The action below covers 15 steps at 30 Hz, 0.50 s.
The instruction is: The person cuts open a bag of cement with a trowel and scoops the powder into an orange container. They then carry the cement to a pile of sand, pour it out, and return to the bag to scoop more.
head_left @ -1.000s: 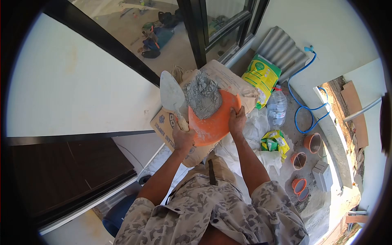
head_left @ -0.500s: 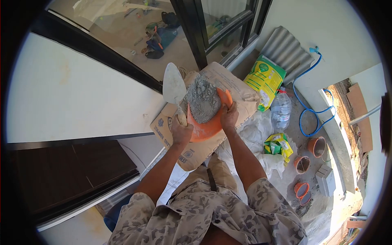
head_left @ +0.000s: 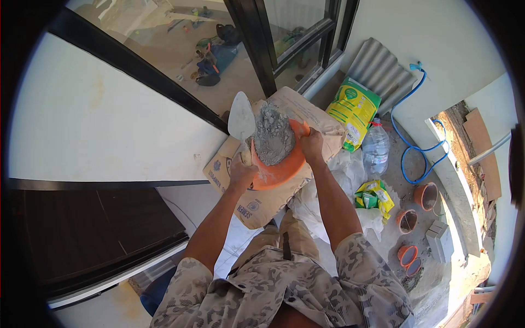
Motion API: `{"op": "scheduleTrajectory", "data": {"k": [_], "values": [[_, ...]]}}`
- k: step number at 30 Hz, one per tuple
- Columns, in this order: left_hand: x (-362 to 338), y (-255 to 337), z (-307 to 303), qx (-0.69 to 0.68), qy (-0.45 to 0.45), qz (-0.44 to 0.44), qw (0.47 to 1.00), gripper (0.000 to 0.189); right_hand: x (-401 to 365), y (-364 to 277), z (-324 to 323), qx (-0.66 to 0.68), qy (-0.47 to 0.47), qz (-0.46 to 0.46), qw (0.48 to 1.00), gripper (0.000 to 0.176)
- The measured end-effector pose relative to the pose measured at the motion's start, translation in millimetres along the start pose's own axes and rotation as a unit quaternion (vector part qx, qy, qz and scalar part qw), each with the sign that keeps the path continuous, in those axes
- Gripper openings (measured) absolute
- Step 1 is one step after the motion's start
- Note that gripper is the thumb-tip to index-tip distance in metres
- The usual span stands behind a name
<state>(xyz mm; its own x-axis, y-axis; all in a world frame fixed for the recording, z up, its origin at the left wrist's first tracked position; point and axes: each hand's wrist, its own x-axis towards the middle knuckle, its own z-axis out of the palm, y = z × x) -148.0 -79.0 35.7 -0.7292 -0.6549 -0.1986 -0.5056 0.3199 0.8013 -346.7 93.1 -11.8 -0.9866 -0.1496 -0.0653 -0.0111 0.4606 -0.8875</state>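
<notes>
My shirt point(head_left: 257, 292) is pale greyish beige with darker camouflage blotches and patches of fine dark stripes, and my trousers point(head_left: 302, 236) are plain tan. My bowl point(head_left: 280, 174) is bright orange with pale smears, the mix point(head_left: 273, 136) grey, my trowel point(head_left: 241, 119) whitish in the blade and yellowish tan in the handle, the sack point(head_left: 254, 205) brown with dark blue-grey lettering. I also see a yellow and green bag point(head_left: 356, 108), a vivid blue hose point(head_left: 402, 161) and a black window frame point(head_left: 252, 44).
</notes>
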Motion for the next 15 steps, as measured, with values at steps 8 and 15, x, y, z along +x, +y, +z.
{"op": "scheduleTrajectory", "data": {"k": [8,15], "values": [[-23,-6,7,0.012,0.067,0.055,0.996,0.034,-20,14,-10,0.113,-0.019,0.086,0.990,0.020],[-49,15,4,-0.010,0.069,0.047,0.996,0.035,-35,38,-16,0.240,-0.023,0.066,0.968,0.023]]}}
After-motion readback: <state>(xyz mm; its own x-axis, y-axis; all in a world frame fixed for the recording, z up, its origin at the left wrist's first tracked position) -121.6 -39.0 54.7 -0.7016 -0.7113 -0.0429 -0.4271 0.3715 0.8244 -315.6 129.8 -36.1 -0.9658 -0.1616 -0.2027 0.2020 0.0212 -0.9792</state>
